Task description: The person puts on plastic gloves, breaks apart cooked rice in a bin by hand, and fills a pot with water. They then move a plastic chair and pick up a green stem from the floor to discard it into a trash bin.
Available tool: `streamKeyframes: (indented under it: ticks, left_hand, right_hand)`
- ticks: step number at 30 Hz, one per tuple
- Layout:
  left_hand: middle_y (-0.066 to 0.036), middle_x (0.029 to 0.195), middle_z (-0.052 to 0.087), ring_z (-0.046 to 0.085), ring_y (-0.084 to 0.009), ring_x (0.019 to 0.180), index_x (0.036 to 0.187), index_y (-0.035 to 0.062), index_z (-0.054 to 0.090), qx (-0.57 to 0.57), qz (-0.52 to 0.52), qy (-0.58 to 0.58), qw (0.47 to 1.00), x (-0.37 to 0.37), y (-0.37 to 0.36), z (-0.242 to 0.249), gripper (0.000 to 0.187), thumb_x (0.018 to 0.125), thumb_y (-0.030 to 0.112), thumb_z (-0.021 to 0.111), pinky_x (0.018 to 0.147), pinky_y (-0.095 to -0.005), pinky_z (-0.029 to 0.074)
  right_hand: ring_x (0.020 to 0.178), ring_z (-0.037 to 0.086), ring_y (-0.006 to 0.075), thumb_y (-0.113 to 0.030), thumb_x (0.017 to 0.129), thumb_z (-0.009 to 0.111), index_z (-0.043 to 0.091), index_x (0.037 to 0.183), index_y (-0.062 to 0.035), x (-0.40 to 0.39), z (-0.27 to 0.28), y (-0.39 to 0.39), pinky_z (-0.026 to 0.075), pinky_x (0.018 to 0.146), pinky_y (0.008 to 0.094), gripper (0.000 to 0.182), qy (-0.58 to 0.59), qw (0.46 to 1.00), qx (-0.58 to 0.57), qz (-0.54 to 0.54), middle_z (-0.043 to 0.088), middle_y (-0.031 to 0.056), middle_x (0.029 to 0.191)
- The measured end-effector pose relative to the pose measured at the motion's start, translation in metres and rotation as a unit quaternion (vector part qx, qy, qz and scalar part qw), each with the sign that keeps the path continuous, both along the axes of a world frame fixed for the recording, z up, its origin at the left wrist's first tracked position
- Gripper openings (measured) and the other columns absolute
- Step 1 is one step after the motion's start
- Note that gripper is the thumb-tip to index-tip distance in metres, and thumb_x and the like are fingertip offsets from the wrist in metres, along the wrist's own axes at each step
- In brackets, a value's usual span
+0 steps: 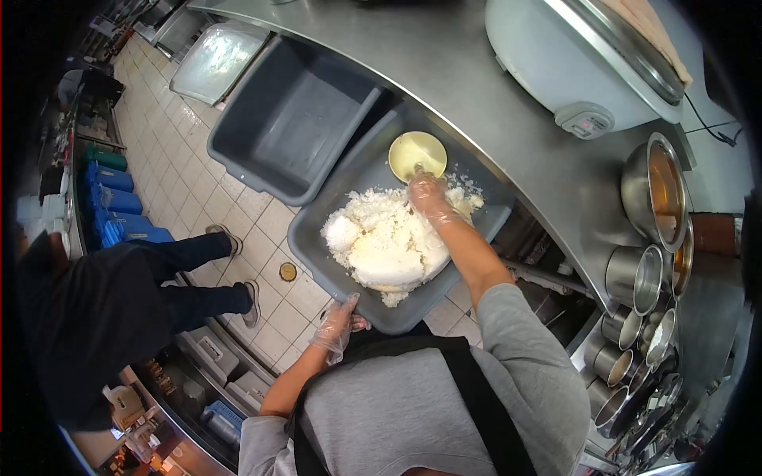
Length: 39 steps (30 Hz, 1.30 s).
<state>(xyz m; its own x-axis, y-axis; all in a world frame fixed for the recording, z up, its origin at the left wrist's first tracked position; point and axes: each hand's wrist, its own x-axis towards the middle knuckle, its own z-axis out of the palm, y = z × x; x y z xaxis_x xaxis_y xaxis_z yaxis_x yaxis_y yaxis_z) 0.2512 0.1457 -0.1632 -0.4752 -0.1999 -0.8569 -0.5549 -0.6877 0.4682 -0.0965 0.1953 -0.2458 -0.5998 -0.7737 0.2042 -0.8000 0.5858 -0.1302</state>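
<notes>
A large mound of cooked white rice point(389, 246) lies in a grey plastic tub point(313, 254) in front of my body. My right hand point(431, 197), in a clear plastic glove, is closed on the edge of a pale yellow bowl point(417, 151). The bowl is over the far side of the tub, its inside facing up, beyond the rice. Also gloved, my left hand point(340, 324) grips the tub's near left rim; some of its fingers are hidden.
Another grey tub point(278, 119) sits beyond mine. On the steel counter point(444, 55) stand a large white rice cooker point(548, 55), a steel bowl point(655, 190) and several metal pots point(635, 278). A person in dark clothes point(119, 293) stands on the tiled floor point(175, 151) at left, near blue containers point(119, 198).
</notes>
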Motion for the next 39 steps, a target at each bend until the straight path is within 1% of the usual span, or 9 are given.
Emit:
streamKeyframes:
  ticks: [4, 14, 16, 17, 18, 22, 30, 37, 39]
  left_hand:
    - [-0.012, 0.079, 0.059, 0.061, -0.0176, 0.061, 0.116, 0.0005, 0.042, 0.001, -0.045, -0.028, 0.999, -0.001, -0.004, 0.018, 0.055, 0.086, 0.045, 0.058, 0.054, -0.0261, 0.053]
    - [-0.012, 0.082, 0.06, 0.06, -0.0191, 0.059, 0.111, -0.0064, 0.047, 0.01, -0.193, -0.029, 0.981, -0.032, -0.035, 0.007, 0.058, 0.089, 0.047, 0.053, 0.055, -0.0281, 0.051]
    - [-0.013, 0.074, 0.06, 0.06, -0.0199, 0.057, 0.1, -0.0068, 0.055, -0.078, -0.377, -0.119, 0.915, -0.053, -0.054, 0.017, 0.057, 0.088, 0.049, 0.053, 0.051, -0.0288, 0.049]
    - [-0.015, 0.071, 0.061, 0.06, -0.0228, 0.054, 0.092, -0.0054, 0.057, -0.122, -0.469, -0.09, 0.87, -0.064, -0.065, 0.019, 0.056, 0.088, 0.05, 0.051, 0.055, -0.0325, 0.05]
    - [-0.017, 0.067, 0.061, 0.061, -0.0258, 0.052, 0.085, -0.004, 0.06, -0.171, -0.551, -0.058, 0.815, -0.074, -0.076, 0.022, 0.056, 0.089, 0.051, 0.049, 0.059, -0.0361, 0.05]
    - [-0.021, 0.082, 0.065, 0.062, -0.0369, 0.08, 0.088, 0.0005, 0.061, -0.46, -0.562, 0.131, 0.675, -0.107, -0.125, 0.037, 0.039, 0.088, 0.039, 0.052, 0.074, -0.0425, 0.048]
    - [-0.021, 0.127, 0.049, 0.049, -0.039, 0.113, 0.12, 0.0046, 0.052, -0.496, -0.52, 0.201, 0.665, -0.141, -0.188, 0.021, 0.039, 0.084, 0.02, 0.057, 0.094, -0.0417, 0.041]
    - [-0.024, 0.137, 0.037, 0.039, -0.038, 0.124, 0.128, 0.0006, 0.046, -0.427, -0.506, 0.188, 0.725, -0.193, -0.15, 0.015, 0.061, 0.087, 0.045, 0.051, 0.105, -0.0405, 0.032]
    - [-0.024, 0.139, 0.035, 0.036, -0.0372, 0.127, 0.131, 0.0005, 0.042, -0.424, -0.522, 0.191, 0.715, -0.234, -0.128, -0.004, 0.067, 0.086, 0.05, 0.048, 0.106, -0.0401, 0.029]
  right_hand:
    - [0.082, 0.066, 0.0311, -0.018, 0.084, 0.046, 0.07, 0.087, -0.0085, -0.006, -0.004, -0.009, 0.052, 0.074, 0.0424, 0.025, -0.128, 0.973, 0.184, -0.063, 0.068, 0.0115, 0.089]
    - [0.088, 0.062, 0.0271, -0.017, 0.083, 0.061, 0.066, 0.095, -0.0087, 0.011, 0.2, 0.036, 0.05, 0.075, 0.0376, 0.015, -0.202, 0.941, -0.236, 0.136, 0.064, 0.0101, 0.094]
    - [0.089, 0.062, 0.0256, -0.011, 0.084, 0.059, 0.065, 0.094, -0.0052, 0.001, 0.216, 0.027, 0.051, 0.078, 0.0335, 0.013, -0.572, 0.649, -0.501, 0.031, 0.065, 0.0105, 0.093]
    - [0.089, 0.063, 0.0246, -0.012, 0.084, 0.059, 0.065, 0.095, -0.0067, -0.033, 0.2, 0.02, 0.051, 0.078, 0.0325, 0.013, -0.222, 0.852, -0.464, 0.102, 0.065, 0.0086, 0.095]
    - [0.089, 0.063, 0.0236, -0.014, 0.084, 0.06, 0.065, 0.095, -0.0082, -0.066, 0.187, 0.016, 0.052, 0.079, 0.0316, 0.014, 0.164, 0.914, -0.335, 0.159, 0.065, 0.0067, 0.097]
    - [0.088, 0.064, 0.0214, -0.02, 0.086, 0.059, 0.066, 0.097, -0.0133, -0.088, 0.196, -0.005, 0.053, 0.076, 0.0323, 0.015, 0.135, 0.98, -0.12, -0.089, 0.065, 0.0027, 0.102]
    - [0.092, 0.062, 0.0274, -0.028, 0.091, 0.05, 0.064, 0.108, -0.0126, -0.014, 0.234, 0.019, 0.051, 0.081, 0.0356, 0.026, -0.112, 0.97, -0.05, -0.209, 0.062, 0.0098, 0.11]
    - [0.114, 0.052, 0.0329, -0.033, 0.083, 0.059, 0.048, 0.127, -0.0008, 0.009, 0.054, 0.124, 0.041, 0.097, 0.034, 0.055, -0.213, 0.924, -0.017, -0.317, 0.052, 0.0206, 0.126]
    - [0.116, 0.052, 0.0276, -0.029, 0.076, 0.068, 0.048, 0.125, 0.0041, -0.007, 0.018, 0.125, 0.04, 0.098, 0.032, 0.062, -0.379, 0.805, -0.064, -0.452, 0.054, 0.0203, 0.123]
